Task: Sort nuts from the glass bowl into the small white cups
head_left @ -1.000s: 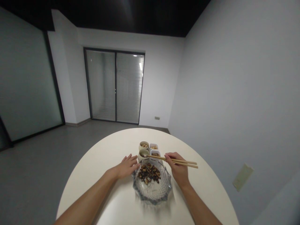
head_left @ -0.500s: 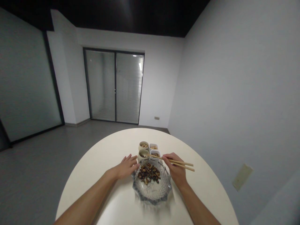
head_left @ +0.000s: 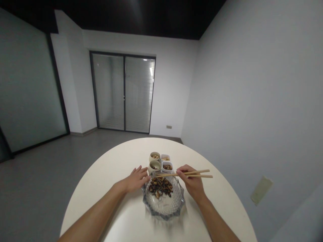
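My right hand [head_left: 191,180] grips a pair of wooden chopsticks [head_left: 198,174], whose tips hang over the far rim of a scalloped glass bowl [head_left: 164,214]. In that bowl lies a heap of dark and light-brown seeds or nuts [head_left: 160,187], too small to name surely. My left hand [head_left: 137,179] rests with fingers spread at the bowl's left rim. Just beyond stand a near round cup [head_left: 154,166] with a few dark pieces and a near white square dish [head_left: 167,166] with brown pieces. Whether the chopsticks pinch anything is too small to see.
Behind the near pair are another round cup [head_left: 154,156] holding pale pieces and another white dish [head_left: 165,158] with light bits. Everything stands on a round white table [head_left: 121,158]. A white wall [head_left: 239,101] rises on the right; glass doors [head_left: 123,94] are at the back.
My right hand has moved slightly right, and the chopstick tips have come back from the near round cup to over the glass bowl's far rim. My left hand has stayed in place.
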Demonstrator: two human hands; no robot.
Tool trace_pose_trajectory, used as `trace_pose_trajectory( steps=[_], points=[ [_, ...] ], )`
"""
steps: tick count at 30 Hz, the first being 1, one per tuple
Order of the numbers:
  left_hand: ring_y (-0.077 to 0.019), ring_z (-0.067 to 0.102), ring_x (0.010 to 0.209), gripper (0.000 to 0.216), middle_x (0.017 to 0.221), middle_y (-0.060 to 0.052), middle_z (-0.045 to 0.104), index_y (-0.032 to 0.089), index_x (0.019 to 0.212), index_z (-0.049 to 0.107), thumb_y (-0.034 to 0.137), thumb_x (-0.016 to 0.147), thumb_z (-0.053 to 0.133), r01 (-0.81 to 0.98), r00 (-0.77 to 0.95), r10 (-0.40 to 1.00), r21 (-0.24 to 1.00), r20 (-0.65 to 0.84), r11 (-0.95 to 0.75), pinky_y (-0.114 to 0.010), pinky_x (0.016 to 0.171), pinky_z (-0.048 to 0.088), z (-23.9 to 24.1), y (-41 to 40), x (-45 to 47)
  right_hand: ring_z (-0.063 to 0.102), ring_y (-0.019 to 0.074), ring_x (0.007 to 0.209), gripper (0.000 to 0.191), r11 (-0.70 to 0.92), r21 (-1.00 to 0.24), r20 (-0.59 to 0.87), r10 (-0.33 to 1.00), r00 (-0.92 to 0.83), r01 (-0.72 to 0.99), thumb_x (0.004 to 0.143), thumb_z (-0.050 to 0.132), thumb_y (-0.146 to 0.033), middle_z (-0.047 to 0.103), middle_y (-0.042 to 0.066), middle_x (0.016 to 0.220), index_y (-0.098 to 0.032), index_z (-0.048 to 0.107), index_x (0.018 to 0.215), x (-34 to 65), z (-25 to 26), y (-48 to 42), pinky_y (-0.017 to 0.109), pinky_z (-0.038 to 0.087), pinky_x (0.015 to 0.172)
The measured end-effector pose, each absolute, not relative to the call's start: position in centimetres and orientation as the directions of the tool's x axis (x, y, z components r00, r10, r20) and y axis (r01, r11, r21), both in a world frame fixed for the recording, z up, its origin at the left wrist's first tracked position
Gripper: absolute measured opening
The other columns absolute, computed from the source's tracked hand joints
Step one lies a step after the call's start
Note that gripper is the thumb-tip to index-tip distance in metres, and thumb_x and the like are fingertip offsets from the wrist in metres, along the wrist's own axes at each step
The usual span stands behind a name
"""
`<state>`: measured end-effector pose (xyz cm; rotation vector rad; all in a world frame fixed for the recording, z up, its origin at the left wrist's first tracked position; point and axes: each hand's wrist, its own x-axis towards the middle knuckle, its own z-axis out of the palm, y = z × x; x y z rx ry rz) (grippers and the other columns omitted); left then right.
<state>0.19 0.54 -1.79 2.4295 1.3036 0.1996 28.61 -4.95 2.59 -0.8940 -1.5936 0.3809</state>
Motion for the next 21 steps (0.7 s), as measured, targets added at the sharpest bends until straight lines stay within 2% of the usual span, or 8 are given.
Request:
trace_pose_trajectory(
  steps=[5,9,17,21],
  points=[
    [-0.0367,0.01,0.146,0.054,0.16,-0.006,0.025,0.028,0.141,0.051,0.056,0.105,0.023,0.774,0.56,0.827,0.392,-0.057,-0.497,-0.059,0.115,0.009,-2.0,0.7,0.2,0.061,0.0185,0.066,0.018,0.608,-0.725,0.654,0.756,0.044,0.324,0.083,0.071,-0.038,0.068,0.003,0.073,-0.02,0.071,0.078,28.8,2.2,-4.5,0.029,0.05,0.061],
    [-0.0364,0.009,0.147,0.054,0.16,-0.004,0.024,0.029,0.142,0.05,0.058,0.105,0.022,0.772,0.559,0.827,0.401,-0.061,-0.493,-0.059,0.115,0.009,-2.2,0.9,0.2,0.06,0.0184,0.065,0.02,0.577,-0.74,0.621,0.783,0.022,0.344,0.083,0.07,-0.039,0.066,0.002,0.07,-0.02,0.07,0.077,28.7,2.0,-4.3,0.029,0.049,0.061],
    [-0.0369,0.012,0.146,0.057,0.159,-0.006,0.027,0.029,0.137,0.055,0.061,0.104,0.02,0.768,0.565,0.824,0.385,-0.032,-0.512,-0.061,0.114,0.011,-2.9,1.3,0.3,0.061,0.0201,0.068,0.02,0.578,-0.719,0.62,0.784,-0.02,0.385,0.084,0.07,-0.039,0.068,0.004,0.073,-0.02,0.071,0.077,28.3,1.8,-4.6,0.031,0.049,0.064],
    [-0.0372,0.011,0.146,0.059,0.159,-0.006,0.026,0.029,0.142,0.05,0.062,0.103,0.021,0.763,0.564,0.826,0.4,-0.026,-0.508,-0.061,0.114,0.01,-2.9,1.4,0.3,0.062,0.02,0.071,0.018,0.591,-0.703,0.63,0.776,-0.04,0.395,0.086,0.069,-0.037,0.069,0.004,0.075,-0.021,0.072,0.081,28.3,1.8,-4.6,0.031,0.049,0.067]
  ],
)
